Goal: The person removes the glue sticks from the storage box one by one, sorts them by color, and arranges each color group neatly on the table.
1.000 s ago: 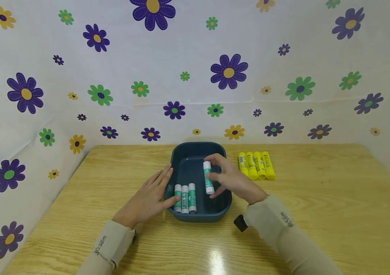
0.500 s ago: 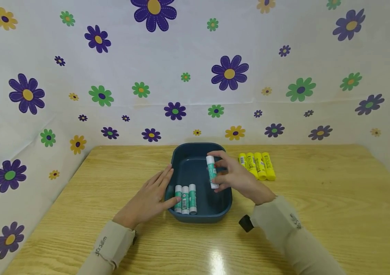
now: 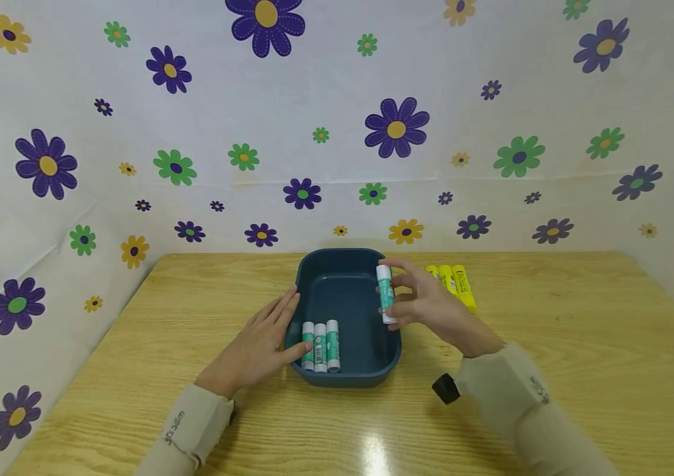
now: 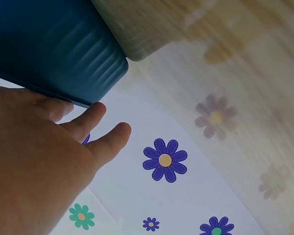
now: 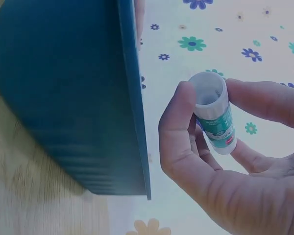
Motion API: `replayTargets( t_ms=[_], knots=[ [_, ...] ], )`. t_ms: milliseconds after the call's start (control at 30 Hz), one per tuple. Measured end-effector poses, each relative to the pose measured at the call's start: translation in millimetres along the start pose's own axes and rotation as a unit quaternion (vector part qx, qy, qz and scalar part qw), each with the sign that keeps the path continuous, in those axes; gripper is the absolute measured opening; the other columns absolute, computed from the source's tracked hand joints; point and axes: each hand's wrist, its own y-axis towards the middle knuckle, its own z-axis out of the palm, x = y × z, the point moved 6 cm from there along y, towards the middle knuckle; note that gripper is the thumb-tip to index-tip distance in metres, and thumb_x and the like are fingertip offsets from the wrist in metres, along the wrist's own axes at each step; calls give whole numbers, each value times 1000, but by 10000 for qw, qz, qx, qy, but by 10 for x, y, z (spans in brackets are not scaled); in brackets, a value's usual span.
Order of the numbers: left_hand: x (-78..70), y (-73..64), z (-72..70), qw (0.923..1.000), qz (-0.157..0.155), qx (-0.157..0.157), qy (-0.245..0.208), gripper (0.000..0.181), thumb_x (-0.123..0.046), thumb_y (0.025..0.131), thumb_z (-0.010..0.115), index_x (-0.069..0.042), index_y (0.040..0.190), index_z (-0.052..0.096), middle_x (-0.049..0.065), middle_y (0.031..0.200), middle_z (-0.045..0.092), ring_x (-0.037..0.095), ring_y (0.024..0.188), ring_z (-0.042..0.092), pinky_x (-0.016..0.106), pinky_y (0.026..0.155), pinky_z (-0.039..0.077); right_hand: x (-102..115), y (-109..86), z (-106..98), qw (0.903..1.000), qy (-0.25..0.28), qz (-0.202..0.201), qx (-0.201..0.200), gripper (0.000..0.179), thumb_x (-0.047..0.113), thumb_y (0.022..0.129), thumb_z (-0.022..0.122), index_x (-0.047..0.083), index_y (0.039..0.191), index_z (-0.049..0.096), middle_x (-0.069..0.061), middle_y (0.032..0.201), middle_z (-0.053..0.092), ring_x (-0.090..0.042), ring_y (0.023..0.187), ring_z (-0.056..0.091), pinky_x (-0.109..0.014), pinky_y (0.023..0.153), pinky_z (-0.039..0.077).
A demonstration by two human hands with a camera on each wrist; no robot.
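Observation:
A green-and-white glue stick (image 3: pixel 386 295) is pinched between the thumb and fingers of my right hand (image 3: pixel 432 303), above the right rim of a dark blue bin (image 3: pixel 345 379). In the right wrist view the glue stick (image 5: pixel 216 115) shows its hollow white end toward the camera, beside the bin wall (image 5: pixel 63 98). My left hand (image 3: pixel 256 344) rests along the bin's left side, fingers extended and thumb reaching over the rim. The thumb tip touches or overlaps the leftmost of several green glue sticks (image 3: pixel 320 347) lying side by side in the bin's near left corner.
Yellow glue sticks (image 3: pixel 462 289) lie in a row on the wooden table (image 3: pixel 551 370) right of the bin, partly hidden by my right hand. A flower-patterned cloth (image 3: pixel 337 99) hangs behind the table and along its sides.
My right hand has moved right and slightly up with the glue stick, from over the bin's interior to its right rim, now covering part of the yellow row. My left hand stays put.

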Motion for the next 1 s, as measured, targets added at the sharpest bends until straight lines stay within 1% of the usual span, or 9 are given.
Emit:
replayTargets(
  t_ms=[133,267,367,600,767,867,1000],
  knots=[
    [3,-1,3,10000,1,4,9,90,-52,99,55,2,160,17,14,169,11,40,152,16,63,118,19,-3,-57,-48,10000,-39,3,-17,75,-17,89,57,0,155,25,-29,123,44,-30,89,62,-48,79,60],
    [5,-3,2,10000,22,-21,-1,91,-53,99,55,3,160,17,14,169,11,41,152,16,63,118,19,-36,-111,-104,9999,-142,62,-53,74,-15,88,58,2,154,28,-28,122,43,-32,91,61,-52,82,59],
    [6,-4,1,10000,21,-37,-4,91,-53,99,55,2,160,17,14,169,11,41,152,16,63,117,19,-66,-151,-145,9997,-210,112,-59,73,-14,88,59,4,153,30,-28,123,44,-32,93,61,-51,82,59],
    [2,6,8,10000,30,-24,-50,91,-54,99,55,2,160,17,13,169,10,41,152,16,63,118,19,-161,-260,-208,9996,-129,252,-60,81,-14,87,61,2,156,23,-31,129,41,-31,94,62,-50,80,60],
    [0,4,8,9999,12,-48,-92,91,-52,99,56,2,160,17,13,169,10,42,152,16,63,118,19,-238,-332,-250,9993,-171,319,-81,80,-13,86,63,2,155,26,-30,126,41,-32,93,60,-46,78,61],
    [4,3,7,9999,19,-66,-102,91,-53,99,56,1,161,16,12,169,9,41,152,16,63,118,19,-285,-380,-289,9993,-188,329,-72,81,-12,84,64,0,154,25,-29,123,41,-30,90,61,-45,75,61],
    [14,-8,6,9999,17,-76,-108,92,-55,99,55,0,161,16,11,169,9,40,152,15,63,118,19,-341,-438,-345,9990,-210,399,-55,84,-10,82,67,-1,154,24,-29,124,41,-27,88,61,-44,74,61]
  ],
)
